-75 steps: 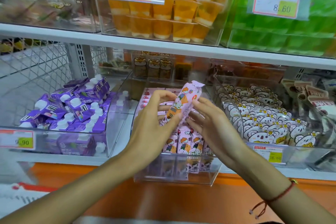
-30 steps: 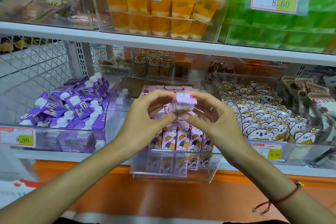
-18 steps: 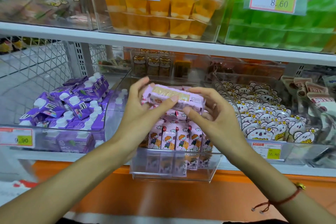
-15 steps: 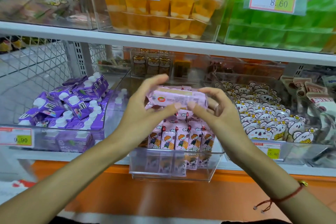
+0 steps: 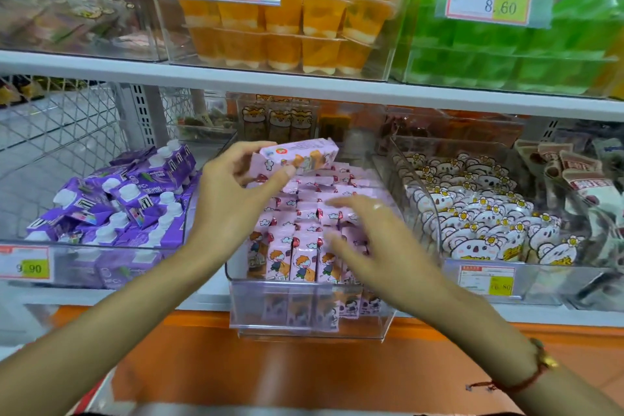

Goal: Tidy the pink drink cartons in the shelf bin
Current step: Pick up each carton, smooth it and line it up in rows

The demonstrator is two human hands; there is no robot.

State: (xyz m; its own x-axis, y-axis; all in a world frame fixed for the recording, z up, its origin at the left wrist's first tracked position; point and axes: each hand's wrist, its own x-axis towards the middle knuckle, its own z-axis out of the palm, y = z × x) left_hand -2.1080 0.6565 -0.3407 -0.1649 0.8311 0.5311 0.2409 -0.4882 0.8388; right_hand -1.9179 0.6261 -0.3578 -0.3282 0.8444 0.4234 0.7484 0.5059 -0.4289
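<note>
1. The left hand [image 5: 233, 199] holds one pink carton [image 5: 299, 155]. The thumb sits under it and the fingers curl over its left end.
2. The carton lies on its side. Its long way runs left to right, from 9 o'clock to 3 o'clock. Its right end tips up a little.
3. The carton is up in the air, over the back of the bin [image 5: 314, 307]. It touches no other carton.
4. The right hand [image 5: 368, 243] holds nothing. Its fingers are spread and loose. It hangs low over the right side of the cartons [image 5: 304, 240] in the bin. It is blurry, so I cannot tell if it touches them.
5. From the right hand, the held carton is up at 11 o'clock. The two hands are apart.
6. The cartons in the bin stand up in rows, with the front row facing us. The held carton lies flat, so it does not match them.
7. I think the next move is to turn the held carton until it stands up, then slip it into a row. The left hand is the one to do it. The right hand is nearer the rows and can push them to make a gap.
8. A bin of purple cartons [image 5: 111, 203] is at 9 o'clock. A bin of bear packs [image 5: 489, 226] is at 3 o'clock.
</note>
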